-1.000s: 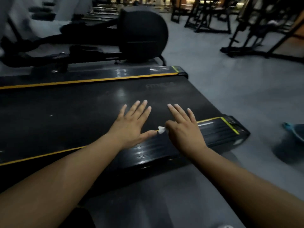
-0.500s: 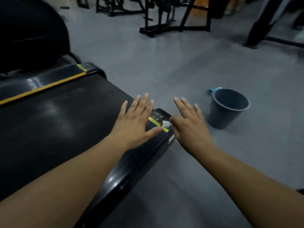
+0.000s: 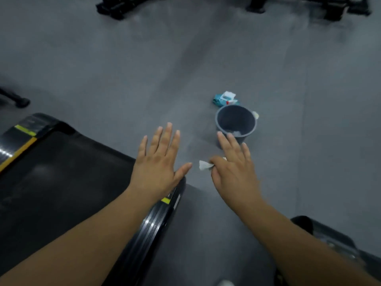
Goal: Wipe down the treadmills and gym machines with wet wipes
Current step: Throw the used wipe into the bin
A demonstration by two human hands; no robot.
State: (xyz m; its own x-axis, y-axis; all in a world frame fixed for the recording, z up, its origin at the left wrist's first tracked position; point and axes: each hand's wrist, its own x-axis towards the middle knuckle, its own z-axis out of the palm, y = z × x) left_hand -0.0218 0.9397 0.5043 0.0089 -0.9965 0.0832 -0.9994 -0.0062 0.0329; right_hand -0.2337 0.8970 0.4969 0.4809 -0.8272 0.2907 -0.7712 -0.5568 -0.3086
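A black treadmill deck [image 3: 61, 182] with yellow edge stripes fills the lower left. My left hand [image 3: 160, 164] hovers flat with spread, straight fingers over the deck's rear corner and holds nothing. My right hand [image 3: 233, 170] is out over the grey floor just right of the treadmill. Its thumb and forefinger pinch a small crumpled white wipe [image 3: 205, 165] while the other fingers stay straight. A grey bucket [image 3: 250, 129] stands on the floor just beyond my right fingertips. A teal pack of wet wipes [image 3: 224, 99] with an open white flap lies behind the bucket.
Black bases of gym machines [image 3: 127, 7] line the far edge of the grey floor. Another dark machine part [image 3: 334, 242] sits at the lower right. A black foot [image 3: 18, 101] of some equipment shows at the left edge.
My view has swung right, off the treadmill belt toward the floor. Both hands left the deck's end, the right one carrying the wipe toward the bucket. The wipes pack has come into sight.
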